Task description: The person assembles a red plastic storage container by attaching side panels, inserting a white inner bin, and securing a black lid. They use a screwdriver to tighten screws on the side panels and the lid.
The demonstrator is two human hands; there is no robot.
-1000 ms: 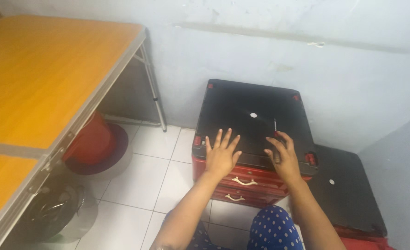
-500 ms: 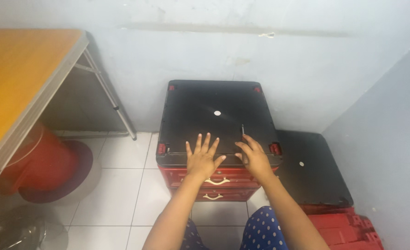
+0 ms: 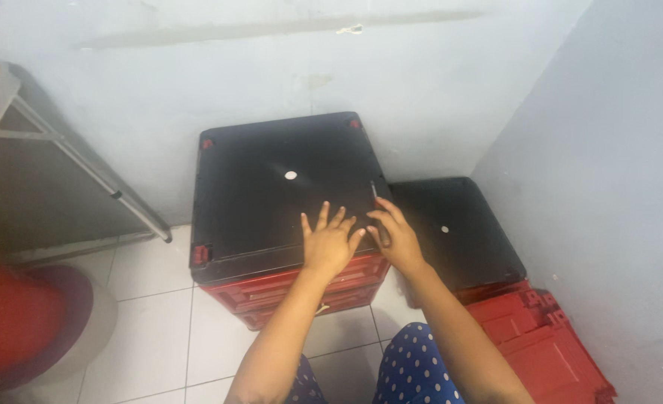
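L hand (image 3: pixel 330 243) laid flat, fingers spread, grip open, on black lid (image 3: pixel 286 187) of red drawer unit (image 3: pixel 301 288), near front-R edge. R hand (image 3: pixel 396 238) at lid's R edge, fingers curled, pinching thin grey strip (image 3: pixel 374 190); grip state: cannot tell. Second black-lidded unit (image 3: pixel 458 232) just beside, R, lower
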